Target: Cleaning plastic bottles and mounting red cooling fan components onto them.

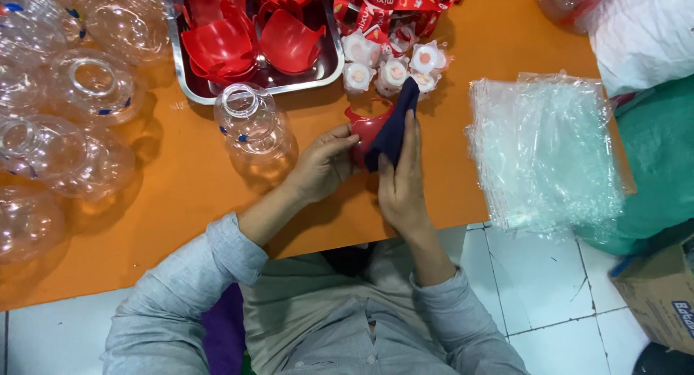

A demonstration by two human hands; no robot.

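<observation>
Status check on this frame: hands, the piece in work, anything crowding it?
Left hand grips red plastic piece. Right hand presses dark cloth on it. Clear jar close beside left hand, apart.

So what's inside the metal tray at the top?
The metal tray holds stacked red plastic pieces. Its floor beneath them is mostly covered, and its far end runs out of frame.
</observation>
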